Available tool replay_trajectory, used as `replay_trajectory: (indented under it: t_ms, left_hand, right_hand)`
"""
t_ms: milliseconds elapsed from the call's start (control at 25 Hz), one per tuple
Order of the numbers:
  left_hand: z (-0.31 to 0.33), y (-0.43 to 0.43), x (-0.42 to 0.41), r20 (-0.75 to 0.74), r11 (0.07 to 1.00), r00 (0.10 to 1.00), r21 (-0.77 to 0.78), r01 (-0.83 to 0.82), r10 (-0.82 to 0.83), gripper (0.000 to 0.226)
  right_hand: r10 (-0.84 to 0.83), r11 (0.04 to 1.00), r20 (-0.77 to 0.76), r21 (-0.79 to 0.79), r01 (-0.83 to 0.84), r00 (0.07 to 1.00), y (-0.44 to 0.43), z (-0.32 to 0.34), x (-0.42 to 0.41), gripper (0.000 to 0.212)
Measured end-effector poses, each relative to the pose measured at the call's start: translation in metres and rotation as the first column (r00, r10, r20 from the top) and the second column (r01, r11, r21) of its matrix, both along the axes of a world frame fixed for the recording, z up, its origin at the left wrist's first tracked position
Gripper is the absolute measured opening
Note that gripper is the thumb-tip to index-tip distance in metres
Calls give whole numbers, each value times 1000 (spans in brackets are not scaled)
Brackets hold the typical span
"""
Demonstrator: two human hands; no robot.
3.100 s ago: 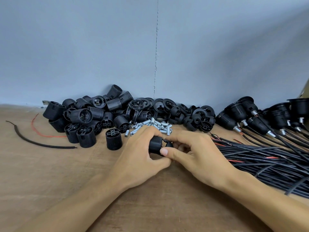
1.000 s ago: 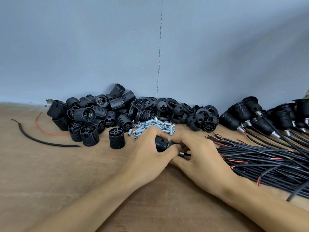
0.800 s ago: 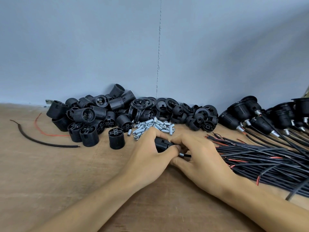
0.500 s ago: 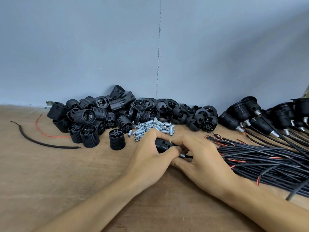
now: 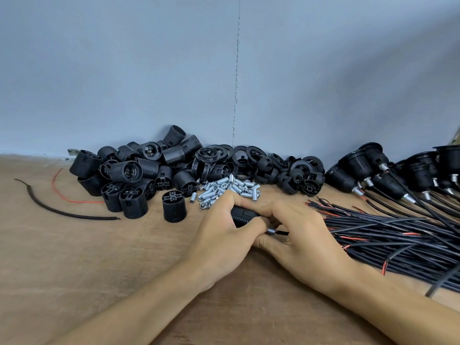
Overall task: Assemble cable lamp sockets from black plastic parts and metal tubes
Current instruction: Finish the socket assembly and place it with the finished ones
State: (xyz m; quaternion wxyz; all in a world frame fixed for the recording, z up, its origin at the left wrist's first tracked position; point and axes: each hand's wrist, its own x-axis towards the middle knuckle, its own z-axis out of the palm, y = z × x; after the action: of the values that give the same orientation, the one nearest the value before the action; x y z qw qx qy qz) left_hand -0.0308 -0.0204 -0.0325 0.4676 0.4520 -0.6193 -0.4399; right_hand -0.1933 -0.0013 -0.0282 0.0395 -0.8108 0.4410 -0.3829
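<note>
While the heap of spare black shells point(image 5: 134, 175) sits idle at the left of the counter point(image 5: 74, 257), the left hand point(image 5: 224, 235) curls its fingers round the socket point(image 5: 242, 216), low over the counter at centre. New since three seconds back: a threaded metal tube point(image 5: 271, 231) and a cable point(image 5: 282, 232) now poke out of its right end, so the tube looks seated. The socket lies on its side, long axis left to right, tube end pointing right into the right hand point(image 5: 298, 235), which pinches the metal tube.
</note>
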Motion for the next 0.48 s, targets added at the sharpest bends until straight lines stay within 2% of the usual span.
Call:
replay_trajectory:
  t_ms: [120, 280, 480]
  left_hand:
    - [0, -1, 0, -12, 1000, 1000, 12, 19, -18, 25]
    - [-1, -4, 0, -42, 999, 998, 17, 40, -39, 23]
    - [-2, -6, 1, 14, 999, 999, -21, 48, -47, 38]
  right_hand:
    - [-7, 1000, 9, 5, 6, 1000, 0, 1, 0, 30]
    - [-8, 998, -1, 55, 8, 1000, -2, 6, 1, 43]
    - [-82, 995, -106, 48, 87, 991, -13, 11, -7, 43]
